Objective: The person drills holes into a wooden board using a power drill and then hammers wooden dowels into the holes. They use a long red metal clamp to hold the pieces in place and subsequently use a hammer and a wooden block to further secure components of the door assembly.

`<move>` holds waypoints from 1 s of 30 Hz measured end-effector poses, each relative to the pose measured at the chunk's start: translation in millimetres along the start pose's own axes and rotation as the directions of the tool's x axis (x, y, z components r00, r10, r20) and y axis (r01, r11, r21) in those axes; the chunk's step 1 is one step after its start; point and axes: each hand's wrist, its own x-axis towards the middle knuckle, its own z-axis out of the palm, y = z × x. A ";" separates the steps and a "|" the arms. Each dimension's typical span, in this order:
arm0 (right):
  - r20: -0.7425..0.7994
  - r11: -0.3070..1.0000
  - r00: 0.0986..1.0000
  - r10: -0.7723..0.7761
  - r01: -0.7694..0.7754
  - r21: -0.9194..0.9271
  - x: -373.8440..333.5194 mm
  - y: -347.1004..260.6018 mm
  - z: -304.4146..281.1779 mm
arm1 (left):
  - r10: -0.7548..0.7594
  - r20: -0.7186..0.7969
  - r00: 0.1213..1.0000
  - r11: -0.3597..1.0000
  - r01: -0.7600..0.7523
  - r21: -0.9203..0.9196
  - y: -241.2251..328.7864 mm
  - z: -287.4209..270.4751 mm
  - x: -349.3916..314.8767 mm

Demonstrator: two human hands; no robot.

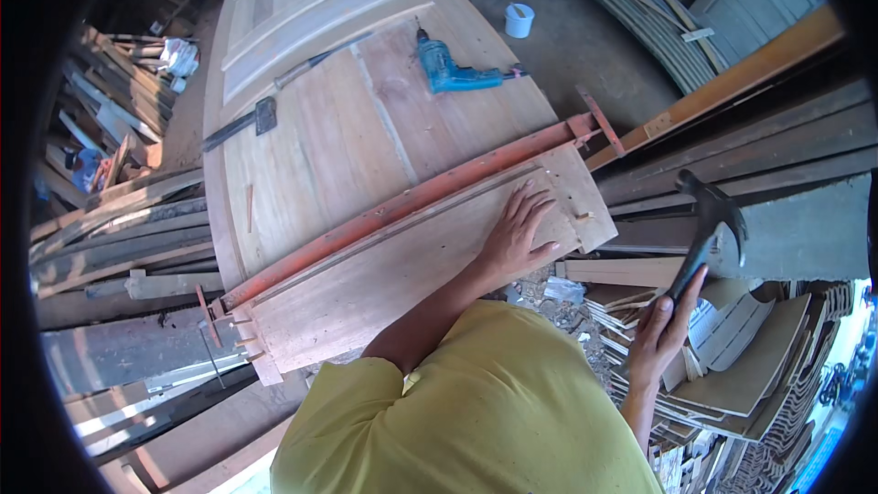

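Observation:
My left hand (515,240) lies flat, fingers spread, on a long wooden panel (375,279) near its right end. My right hand (660,334) is raised to the right of the panel, closed round the handle of a black claw hammer (712,220); the hammer's head is up, away from the wood. Small wooden pegs (583,217) stick out at the panel's right end, and more pegs (245,342) at its left end. A red bar clamp (407,201) runs along the panel's far edge, across a large wooden door (315,160).
On the door lie a blue power drill (453,71), a dark-headed hammer (265,116) and a long chisel-like tool (297,73). White buckets (519,22) stand on the floor beyond. Stacked boards (137,220) crowd the left, and thin curved sheets (754,357) pile at lower right.

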 end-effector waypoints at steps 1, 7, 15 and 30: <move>-0.070 0.999 0.998 -0.004 0.007 0.050 -4.3 -0.8 0.4 | 0.012 -0.055 0.998 0.999 -0.010 0.035 -3.8 -19.9 -7.3; -0.060 0.981 0.989 0.137 -0.127 0.147 -17.5 1.9 31.1 | -0.303 -0.644 0.703 0.785 0.567 0.250 -110.2 -203.0 -94.0; 0.125 0.933 0.928 0.351 -0.358 0.037 -30.2 -23.1 62.6 | -0.562 -0.792 0.237 -0.119 0.925 0.361 -303.9 -352.3 -287.5; 0.141 0.848 0.913 0.382 -0.285 -0.446 -53.5 35.6 54.0 | -0.531 -0.360 0.767 0.828 0.379 -0.414 -144.4 -198.8 -35.1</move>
